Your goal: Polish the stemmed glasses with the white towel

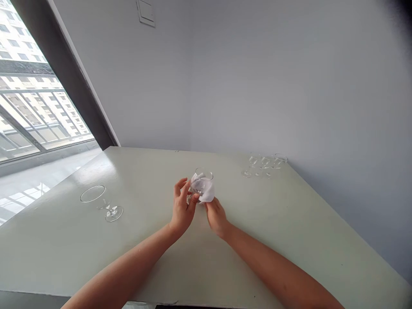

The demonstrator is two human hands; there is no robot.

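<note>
Over the middle of the table, a clear stemmed glass (pixel 204 174) is between my hands, its rim facing up. A white cloth (pixel 207 192) is wrapped about its bowl. My left hand (pixel 184 206) grips the glass from the left, thumb in front and fingers curled round the side. From the right and below, my right hand (pixel 217 216) is closed at the cloth and the lower part of the glass; its fingertips are partly hidden. The stem and foot of this glass cannot be made out behind the hands.
At left on the pale table (pixel 144 266) stands another stemmed glass (pixel 112 213). Several more stemmed glasses (pixel 264 163) are grouped at the far right corner, close to the wall (pixel 273 86). A window (pixel 38 94) with a railing outside is at left.
</note>
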